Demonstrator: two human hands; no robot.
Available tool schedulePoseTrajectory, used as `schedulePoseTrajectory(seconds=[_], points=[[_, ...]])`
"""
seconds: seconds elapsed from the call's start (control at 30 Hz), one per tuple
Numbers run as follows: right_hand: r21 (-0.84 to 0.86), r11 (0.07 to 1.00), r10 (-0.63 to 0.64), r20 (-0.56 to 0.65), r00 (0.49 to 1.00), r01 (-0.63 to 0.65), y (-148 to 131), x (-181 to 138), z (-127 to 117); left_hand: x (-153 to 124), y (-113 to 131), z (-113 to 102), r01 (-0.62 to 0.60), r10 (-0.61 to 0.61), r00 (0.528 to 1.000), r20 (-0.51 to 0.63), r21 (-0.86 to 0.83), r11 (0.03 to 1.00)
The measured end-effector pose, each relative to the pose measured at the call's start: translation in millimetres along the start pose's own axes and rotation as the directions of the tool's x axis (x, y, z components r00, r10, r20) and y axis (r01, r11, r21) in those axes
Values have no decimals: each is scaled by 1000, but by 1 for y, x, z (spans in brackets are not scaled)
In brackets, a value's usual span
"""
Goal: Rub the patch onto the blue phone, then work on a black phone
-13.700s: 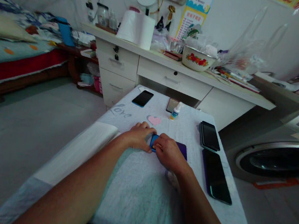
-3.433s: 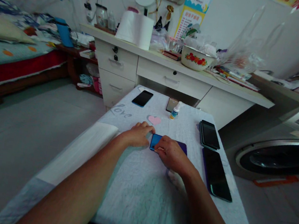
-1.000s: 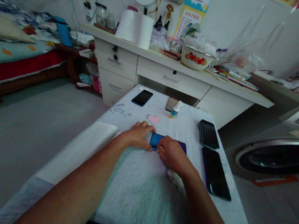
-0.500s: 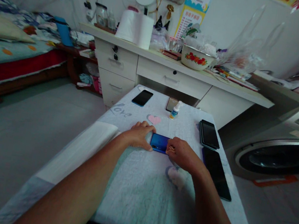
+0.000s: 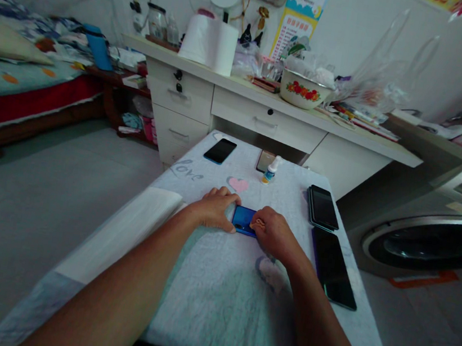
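Note:
A blue phone (image 5: 244, 219) lies flat on the white towel (image 5: 214, 301) that covers the small table. My left hand (image 5: 215, 208) rests at the phone's left end, fingers curled, thumb against its edge. My right hand (image 5: 276, 237) lies over the phone's right part, closed in a loose fist with thumb and fingertips pinched on the blue surface. What the pinch holds, if anything, is hidden. Most of the phone's right half is covered by that hand.
On the towel are a black phone (image 5: 220, 150), another phone (image 5: 265, 160), a small bottle (image 5: 271, 170), a pink heart (image 5: 238, 185), stacked phones (image 5: 323, 208) and a long dark phone (image 5: 333, 267). A cluttered desk (image 5: 263, 121) stands behind, a washing machine (image 5: 430, 242) at right, a bed (image 5: 20, 94) at left.
My right hand slid to the right along the blue phone, baring more of it, then came back left over it. My left hand has stayed at the phone's left end.

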State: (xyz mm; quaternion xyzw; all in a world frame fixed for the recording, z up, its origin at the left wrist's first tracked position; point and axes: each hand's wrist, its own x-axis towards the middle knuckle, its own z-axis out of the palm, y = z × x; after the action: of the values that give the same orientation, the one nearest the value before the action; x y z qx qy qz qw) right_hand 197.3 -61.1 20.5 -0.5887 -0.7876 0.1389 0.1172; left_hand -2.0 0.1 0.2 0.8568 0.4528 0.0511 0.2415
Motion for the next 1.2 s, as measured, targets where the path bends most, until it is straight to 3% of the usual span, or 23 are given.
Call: schedulePoseTrajectory(seconds=[0.5, 0.93, 1.2], points=[[-48, 994, 90, -128, 988, -97, 2, 13, 8, -2, 4, -3, 16, -16, 1000, 20, 2, 1000], [75, 988, -139, 17, 990, 137, -6, 3, 7, -2, 5, -3, 14, -14, 1000, 6, -1, 1000], [-16, 999, -39, -84, 996, 38, 2, 11, 9, 0, 1, 0, 6, -6, 1000, -4, 2, 1000]])
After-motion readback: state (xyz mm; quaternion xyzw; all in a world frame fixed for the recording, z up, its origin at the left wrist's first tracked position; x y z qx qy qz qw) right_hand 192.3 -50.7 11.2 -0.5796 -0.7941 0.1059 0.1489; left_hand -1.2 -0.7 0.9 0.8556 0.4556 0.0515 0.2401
